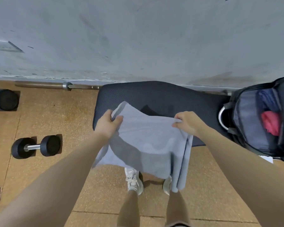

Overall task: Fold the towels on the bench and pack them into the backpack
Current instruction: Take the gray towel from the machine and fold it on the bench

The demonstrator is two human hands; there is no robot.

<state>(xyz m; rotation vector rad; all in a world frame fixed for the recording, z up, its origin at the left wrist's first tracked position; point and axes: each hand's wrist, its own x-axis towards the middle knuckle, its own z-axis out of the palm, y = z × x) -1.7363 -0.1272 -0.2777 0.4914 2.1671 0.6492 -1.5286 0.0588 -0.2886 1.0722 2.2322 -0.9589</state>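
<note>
Left hand and right hand each pinch top corner of light grey terry towel, hanging between them over dark padded counter. Open black backpack beside right hand.

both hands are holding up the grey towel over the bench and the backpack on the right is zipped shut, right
Not quite: the backpack is unzipped and gaping open, with red fabric inside, as the head view shows. Left hand and right hand do hold the grey towel over the bench.
</note>
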